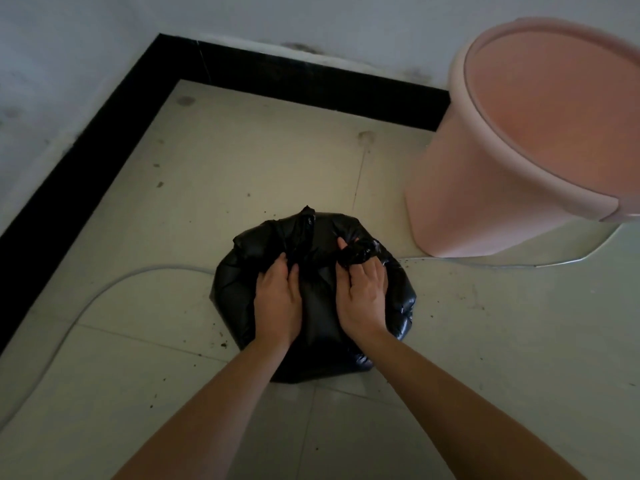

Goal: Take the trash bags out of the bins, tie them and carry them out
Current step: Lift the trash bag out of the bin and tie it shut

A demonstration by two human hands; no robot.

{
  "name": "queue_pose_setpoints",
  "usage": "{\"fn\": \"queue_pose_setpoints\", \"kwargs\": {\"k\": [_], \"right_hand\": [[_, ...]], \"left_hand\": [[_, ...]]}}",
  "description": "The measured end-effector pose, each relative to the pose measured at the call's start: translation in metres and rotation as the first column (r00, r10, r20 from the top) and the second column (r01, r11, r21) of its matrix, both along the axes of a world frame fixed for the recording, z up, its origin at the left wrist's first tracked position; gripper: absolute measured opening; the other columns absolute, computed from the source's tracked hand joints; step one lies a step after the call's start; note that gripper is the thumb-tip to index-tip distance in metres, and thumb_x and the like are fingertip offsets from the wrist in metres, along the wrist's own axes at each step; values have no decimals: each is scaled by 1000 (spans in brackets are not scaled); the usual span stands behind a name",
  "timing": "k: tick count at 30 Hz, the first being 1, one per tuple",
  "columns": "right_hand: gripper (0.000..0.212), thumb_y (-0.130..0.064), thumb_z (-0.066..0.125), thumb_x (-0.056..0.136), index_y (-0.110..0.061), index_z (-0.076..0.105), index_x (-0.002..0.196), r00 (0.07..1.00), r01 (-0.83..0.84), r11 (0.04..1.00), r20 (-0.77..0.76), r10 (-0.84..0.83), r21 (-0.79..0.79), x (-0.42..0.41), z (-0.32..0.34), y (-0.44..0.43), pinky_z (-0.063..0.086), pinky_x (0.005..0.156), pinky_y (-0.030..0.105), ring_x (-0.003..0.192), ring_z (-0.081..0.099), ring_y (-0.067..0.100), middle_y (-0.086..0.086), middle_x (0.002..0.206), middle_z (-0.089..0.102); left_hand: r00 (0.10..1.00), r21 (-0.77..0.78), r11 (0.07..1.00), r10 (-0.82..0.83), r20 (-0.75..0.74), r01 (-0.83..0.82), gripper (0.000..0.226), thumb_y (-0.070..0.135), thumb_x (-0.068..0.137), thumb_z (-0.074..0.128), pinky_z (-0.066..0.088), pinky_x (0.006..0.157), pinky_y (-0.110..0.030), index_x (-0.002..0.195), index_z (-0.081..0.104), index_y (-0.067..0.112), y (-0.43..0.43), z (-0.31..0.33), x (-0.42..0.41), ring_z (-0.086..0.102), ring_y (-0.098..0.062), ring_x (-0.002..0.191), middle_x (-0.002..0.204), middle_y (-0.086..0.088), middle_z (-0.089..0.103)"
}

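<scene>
Two bare arms reach forward from the bottom of the view, down to a black bag (313, 306) that sits on the floor (138, 375). The bag is round and full, and its skin is shiny and wrinkled.

The left hand (277, 299) lies on the left side of the bag top. Its fingers (280, 263) are curled tight around a bunch of the black plastic. That bunch sticks up past the hand to a small point at the far side of the bag.

The right hand (363, 292) lies on the right side of the bag top. Its fingers (372, 268) are closed on another twisted bunch of plastic, which bulges out above them. The two hands are near each other but apart, with a strip of bag between them.

A thin pale cord (100, 292) curves over the floor to the left of the bag. Small dark crumbs lie around on the tiles.

Farther off to the right stands a pink bin (460, 188). Its mouth is open and no bag shows inside. It stands just beside the bag, not touching it.

At the back, a black strip (104, 133) runs along the foot of the grey wall (311, 19) and turns at the corner.
</scene>
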State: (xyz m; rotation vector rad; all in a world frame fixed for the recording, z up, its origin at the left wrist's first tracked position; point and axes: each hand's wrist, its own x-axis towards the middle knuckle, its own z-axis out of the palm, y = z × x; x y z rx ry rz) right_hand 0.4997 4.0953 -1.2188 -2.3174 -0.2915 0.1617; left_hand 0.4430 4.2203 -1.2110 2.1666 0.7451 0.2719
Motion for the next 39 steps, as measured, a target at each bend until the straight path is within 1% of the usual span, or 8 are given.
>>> {"fn": "queue_pose_setpoints", "kwargs": {"k": [13,17,19,21,23,26,33,39], "right_hand": [[44,-29,36,107,-18,44,149,985,-113,989,-139,100,-92,5,7,-4,-4,123,48,154,9,22,1,163,28],[45,-40,36,106,-25,46,148,960,-114,993,-260,105,-20,5,18,-10,9,124,50,151,22,19,-2,158,38],[41,-47,39,105,-34,55,140,915,-9,987,-397,72,160,7,33,-14,29,118,39,137,43,15,-5,140,54],[33,-52,42,103,-43,64,126,838,151,926,-541,65,345,6,47,-17,43,108,32,121,56,10,-11,126,63],[34,-57,43,100,-43,69,119,862,185,918,-507,19,350,3,58,-17,50,97,30,108,62,7,-12,115,69],[48,-56,42,101,-19,71,101,945,204,958,-296,-139,201,1,71,-17,50,75,35,87,64,16,1,92,69],[47,-50,45,101,-14,58,73,904,330,944,-297,-309,23,4,78,-47,52,78,43,84,64,33,8,79,63],[33,-46,41,104,-22,64,100,956,211,906,-270,-113,368,-1,106,-31,53,81,30,91,65,6,-9,95,70]], "left_hand": [[982,61,989,-123,-140,133,21,14,105,44,42,94,-47,84,39,14,1,10,4,59,-35,89,86,-14,61],[988,-148,987,-90,-126,71,18,19,106,43,45,97,-46,91,46,10,2,15,-9,61,-31,94,87,-3,59],[993,-442,889,116,-37,-120,21,24,108,40,47,97,-38,110,55,9,2,30,-13,63,-25,103,99,-2,67],[925,-719,633,379,-35,-287,25,29,108,37,49,97,-37,121,55,16,2,51,-9,65,-20,108,105,3,74],[876,-868,415,481,-43,-271,23,29,108,37,53,94,-41,115,56,19,4,71,-1,68,-24,106,103,1,78],[838,-928,300,545,-23,-221,24,24,108,37,53,96,-47,109,58,12,9,83,0,69,-31,107,101,-6,78],[754,-822,337,637,-160,-460,32,21,105,45,54,78,-35,93,69,4,15,91,-21,68,-32,100,90,-7,75],[886,-602,765,421,196,-230,28,28,105,45,55,91,-44,88,66,19,16,128,-15,68,-25,85,80,-2,74]]}}
